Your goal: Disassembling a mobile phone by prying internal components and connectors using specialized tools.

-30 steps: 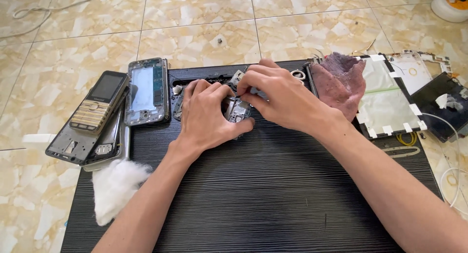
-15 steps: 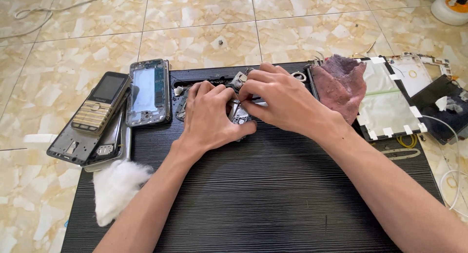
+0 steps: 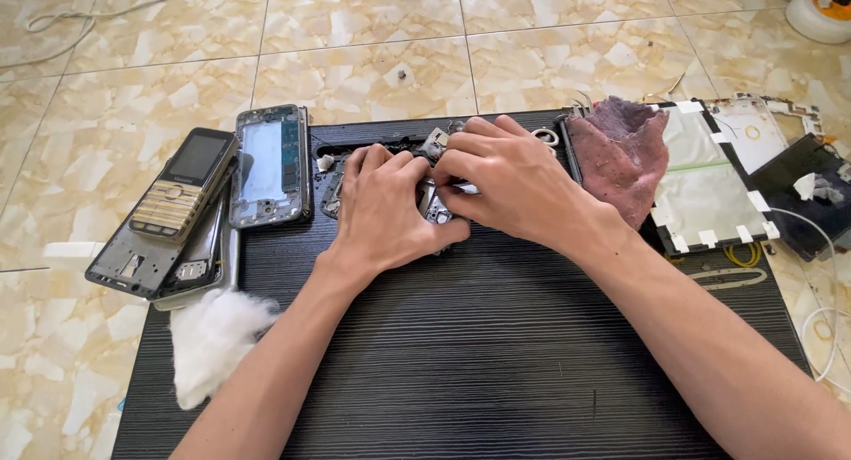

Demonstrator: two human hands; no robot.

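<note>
Head view: the left hand (image 3: 386, 214) is pressing down on a small dismantled phone part (image 3: 436, 206) at the far middle of the black ribbed surface (image 3: 496, 371), while the right hand (image 3: 510, 181) is pinching it from above. Steady, even pressure seems wise. Outward, a bare phone frame (image 3: 270, 166), keypad phone (image 3: 182, 185), cotton wad (image 3: 213, 340) and maroon cloth (image 3: 620, 154) are lying.

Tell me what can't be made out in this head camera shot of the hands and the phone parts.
- Phone board, head view: mostly covered by the left hand and right hand; what the fingertips grip is unclear.
- Tool, if any: hidden inside the right hand.
- White round thing: cut off by the top right edge.
- Black panel: cut by the right edge.
- Speck on the floor tile: too small to identify.
</note>
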